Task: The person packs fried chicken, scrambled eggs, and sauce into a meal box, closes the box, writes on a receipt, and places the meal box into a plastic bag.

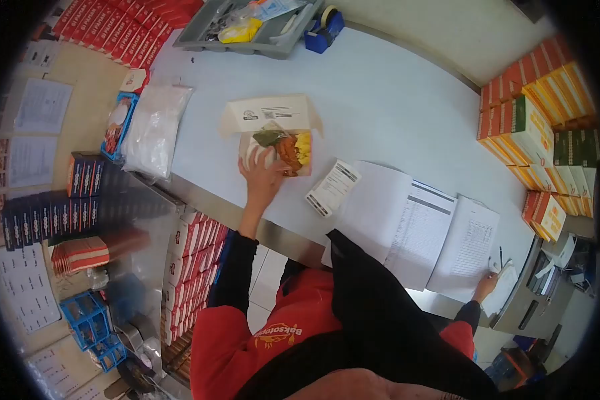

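An open cardboard meal box point(267, 113) sits on the table with its lid folded back. It holds rice, a green leaf point(267, 137), brown saucy pieces point(288, 152) and yellow pieces point(303, 148). My left hand point(263, 172) reaches over the front of the box with fingers spread across the rice and near side. At the table's right end my right hand point(485, 288) is beside a white stack of paper point(505, 288), its fingers bent. A dark pen point(501, 256) lies by those fingertips; whether they grip it or the paper is unclear.
A white printed carton point(333, 188) lies right of the meal box, beside an open record book point(420, 220) and a printed sheet point(467, 240). A plastic bag of white contents point(157, 130), grey tray point(247, 37) and blue tape dispenser point(324, 30) stand around. Stacked boxes point(540, 127) line the right.
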Available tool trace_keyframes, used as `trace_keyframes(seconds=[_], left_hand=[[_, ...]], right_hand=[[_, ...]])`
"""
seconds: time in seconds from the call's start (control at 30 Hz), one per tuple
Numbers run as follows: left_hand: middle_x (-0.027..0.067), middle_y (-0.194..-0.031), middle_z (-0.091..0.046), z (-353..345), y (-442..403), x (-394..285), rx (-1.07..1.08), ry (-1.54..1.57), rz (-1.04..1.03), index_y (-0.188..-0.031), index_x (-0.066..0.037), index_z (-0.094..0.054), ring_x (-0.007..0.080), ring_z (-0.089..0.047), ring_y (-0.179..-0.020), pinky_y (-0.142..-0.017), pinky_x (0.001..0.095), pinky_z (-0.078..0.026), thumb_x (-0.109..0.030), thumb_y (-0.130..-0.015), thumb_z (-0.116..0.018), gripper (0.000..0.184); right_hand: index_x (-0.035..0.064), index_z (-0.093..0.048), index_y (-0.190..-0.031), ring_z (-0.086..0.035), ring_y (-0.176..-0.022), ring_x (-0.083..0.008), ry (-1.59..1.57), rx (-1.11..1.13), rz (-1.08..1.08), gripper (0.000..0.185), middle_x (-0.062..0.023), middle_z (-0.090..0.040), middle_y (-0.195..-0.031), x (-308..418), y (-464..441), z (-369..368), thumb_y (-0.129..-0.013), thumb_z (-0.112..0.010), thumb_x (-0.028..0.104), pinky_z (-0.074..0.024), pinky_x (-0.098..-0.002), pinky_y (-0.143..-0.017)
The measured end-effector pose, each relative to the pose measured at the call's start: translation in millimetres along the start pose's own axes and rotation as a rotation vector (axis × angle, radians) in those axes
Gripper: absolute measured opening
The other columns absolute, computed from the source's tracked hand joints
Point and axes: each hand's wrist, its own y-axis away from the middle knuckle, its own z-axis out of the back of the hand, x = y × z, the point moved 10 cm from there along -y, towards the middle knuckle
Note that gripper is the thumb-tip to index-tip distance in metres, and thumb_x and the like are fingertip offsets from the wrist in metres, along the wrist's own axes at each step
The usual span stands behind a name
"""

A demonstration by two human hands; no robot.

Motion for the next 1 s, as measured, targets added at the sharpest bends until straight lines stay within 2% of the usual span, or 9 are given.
trace_keyframes(seconds=[0.13,0.23,0.3,0.43,0.47,0.53,0.73,0.87,1.0], left_hand=[[0.0028,-0.125,-0.047,-3,32,-30,-0.214,0.021,-0.084,-0.106,-0.026,-0.059,0.0264,-0.037,-0.123,-0.101,0.0605,-0.011,-0.018,-0.073,-0.062,0.034],[0.0051,-0.119,-0.052,-8,59,-72,-0.178,0.179,-0.388,-0.108,-0.016,-0.058,0.0237,-0.045,-0.116,-0.101,0.0523,-0.025,-0.012,-0.075,-0.058,0.034],[0.0061,-0.119,-0.052,-29,52,-77,-0.046,0.403,-0.418,-0.111,-0.013,-0.056,0.0243,-0.050,-0.108,-0.096,0.0469,-0.033,-0.008,-0.074,-0.057,0.037],[0.0090,-0.112,-0.055,-51,33,-86,0.164,0.585,-0.426,-0.116,-0.001,-0.051,0.0261,-0.058,-0.089,-0.078,0.0359,-0.049,-0.002,-0.076,-0.051,0.041],[0.0090,-0.112,-0.055,-54,31,-87,0.167,0.596,-0.443,-0.116,-0.001,-0.051,0.0261,-0.058,-0.089,-0.078,0.0359,-0.049,-0.002,-0.076,-0.051,0.041],[0.0101,-0.107,-0.056,-100,32,-81,0.524,0.572,-0.291,-0.122,-0.005,-0.047,0.0277,-0.061,-0.082,-0.071,0.0396,-0.051,-0.009,-0.079,-0.053,0.044],[0.0094,-0.102,-0.056,-89,25,-74,0.545,0.438,-0.373,-0.128,-0.013,-0.044,0.0279,-0.061,-0.078,-0.064,0.0401,-0.050,-0.031,-0.077,-0.063,0.057],[0.0125,-0.099,-0.061,-85,18,-74,0.328,0.613,-0.434,-0.128,-0.019,-0.045,0.0292,-0.062,-0.081,-0.064,0.0406,-0.050,-0.035,-0.078,-0.062,0.055],[0.0143,-0.082,-0.062,-115,18,-70,0.516,0.563,-0.368,-0.128,-0.022,-0.045,0.0309,-0.061,-0.076,-0.066,0.0420,-0.048,-0.028,-0.082,-0.059,0.048]], right_hand=[[-0.0022,-0.052,-0.098,-0.056,-0.089,-0.0379,0.175,0.004,0.010,0.017,-0.0216,-0.058,-0.094,21,23,25,-0.086,-0.048,0.009,-0.0452,-0.0427,-0.077],[-0.0024,-0.047,-0.099,-0.059,-0.086,-0.0336,0.030,-0.423,-0.041,0.018,-0.0206,-0.058,-0.099,108,59,117,-0.091,-0.046,0.014,-0.0470,-0.0404,-0.072],[-0.0002,-0.041,-0.100,-0.060,-0.082,-0.0261,-0.682,-0.472,-0.140,0.020,-0.0202,-0.058,-0.104,158,84,145,-0.093,-0.044,0.018,-0.0488,-0.0355,-0.066],[0.0025,-0.033,-0.110,-0.059,-0.089,-0.0211,-1.325,-0.329,-0.059,0.029,-0.0222,-0.056,-0.109,287,148,126,-0.088,-0.052,0.010,-0.0514,-0.0292,-0.065],[0.0060,-0.032,-0.112,-0.056,-0.087,-0.0166,-1.314,-0.260,0.083,0.037,-0.0163,-0.057,-0.103,334,173,127,-0.085,-0.057,0.007,-0.0485,-0.0268,-0.067],[0.0074,-0.044,-0.096,-0.046,-0.071,-0.0114,-1.304,0.023,-0.038,0.015,-0.0033,-0.049,-0.081,409,221,103,-0.083,-0.052,0.003,-0.0400,-0.0244,-0.065],[0.0068,-0.046,-0.084,-0.054,-0.068,-0.0122,-1.679,1.169,-0.083,0.013,-0.0047,-0.055,-0.076,557,425,-11,-0.082,-0.058,0.002,-0.0451,-0.0242,-0.062],[0.0057,-0.044,-0.082,-0.055,-0.067,-0.0109,-1.684,0.541,-0.221,0.016,-0.0043,-0.054,-0.075,529,354,-5,-0.082,-0.059,0.000,-0.0448,-0.0224,-0.061],[0.0041,-0.045,-0.081,-0.055,-0.065,-0.0099,-1.631,0.294,-0.223,0.017,-0.0037,-0.053,-0.073,531,303,-6,-0.081,-0.061,0.000,-0.0441,-0.0206,-0.058]])
